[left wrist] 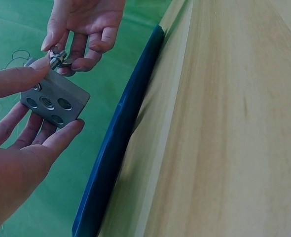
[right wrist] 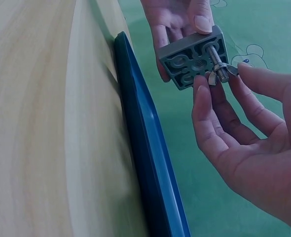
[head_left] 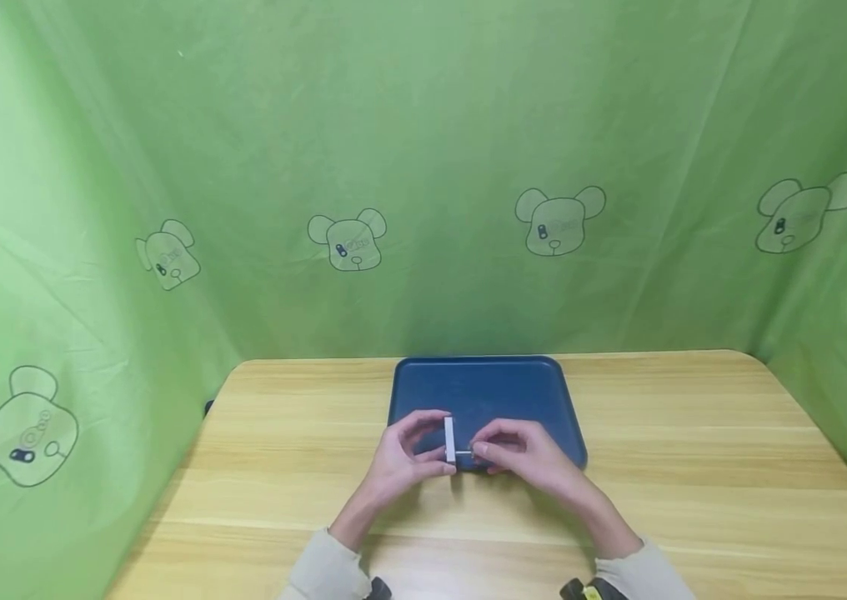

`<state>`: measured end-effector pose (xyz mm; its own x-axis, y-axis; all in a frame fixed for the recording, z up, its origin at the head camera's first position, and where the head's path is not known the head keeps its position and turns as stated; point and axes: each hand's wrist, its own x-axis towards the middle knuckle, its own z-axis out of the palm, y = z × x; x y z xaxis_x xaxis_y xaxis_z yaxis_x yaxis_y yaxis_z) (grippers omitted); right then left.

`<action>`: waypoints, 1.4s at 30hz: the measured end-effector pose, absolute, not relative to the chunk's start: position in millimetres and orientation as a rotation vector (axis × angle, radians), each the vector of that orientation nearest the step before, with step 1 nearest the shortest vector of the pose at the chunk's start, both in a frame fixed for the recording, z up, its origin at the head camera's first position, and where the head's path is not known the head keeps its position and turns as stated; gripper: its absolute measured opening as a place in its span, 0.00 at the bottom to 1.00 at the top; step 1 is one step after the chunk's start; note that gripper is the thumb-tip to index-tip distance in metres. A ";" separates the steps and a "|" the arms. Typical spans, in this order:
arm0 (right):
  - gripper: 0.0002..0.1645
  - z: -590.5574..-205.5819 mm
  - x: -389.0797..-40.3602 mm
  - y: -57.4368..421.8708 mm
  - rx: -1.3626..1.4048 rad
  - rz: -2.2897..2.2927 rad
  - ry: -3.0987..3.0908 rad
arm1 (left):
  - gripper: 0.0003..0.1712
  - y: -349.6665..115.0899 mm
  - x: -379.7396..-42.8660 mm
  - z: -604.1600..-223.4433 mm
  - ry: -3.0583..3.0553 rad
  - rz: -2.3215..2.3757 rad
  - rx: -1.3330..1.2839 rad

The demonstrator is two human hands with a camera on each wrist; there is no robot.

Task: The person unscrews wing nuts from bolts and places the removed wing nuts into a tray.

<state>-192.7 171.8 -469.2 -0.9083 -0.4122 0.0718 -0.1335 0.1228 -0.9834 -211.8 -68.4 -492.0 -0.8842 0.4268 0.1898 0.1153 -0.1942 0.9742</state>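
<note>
My left hand (head_left: 399, 457) grips a small grey metal block (head_left: 449, 440) by its opposite edges, thumb on one side and fingertips on the other. Several round holes show on its flat face in the left wrist view, and recesses on its other face in the right wrist view. From one corner of that recessed face a threaded bolt (right wrist: 214, 55) sticks out toward my right hand (head_left: 528, 454). A wing nut (right wrist: 232, 70) sits on the bolt near its free end. Thumb and fingers of the right hand pinch its wings. Both hands are held over the tray's near edge.
A dark blue tray (head_left: 479, 392) with a raised rim lies on the wood-grain table (head_left: 694, 433), behind and beneath the hands. Green curtains (head_left: 453, 125) printed with bear heads hang at the back and both sides of the table.
</note>
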 end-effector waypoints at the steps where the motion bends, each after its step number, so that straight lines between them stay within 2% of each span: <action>1: 0.15 -469.3 -192.7 171.9 -0.542 -1.876 2.171 | 0.42 -68.4 -211.6 -491.7 1.847 2.186 0.637; 20: 0.26 -468.6 -191.9 173.1 -0.568 -1.883 2.127 | 0.41 -68.2 -210.8 -491.7 1.827 2.198 0.624; 42: 0.27 -469.9 -193.1 172.2 -0.561 -1.886 2.106 | 0.40 -68.2 -211.1 -492.0 1.800 2.219 0.629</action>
<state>-193.1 172.2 -469.9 -0.8921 -0.4473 0.0633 -0.1121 0.0834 -0.9902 -211.1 -68.2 -492.0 -0.8854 0.4241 0.1901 0.0986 -0.2282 0.9686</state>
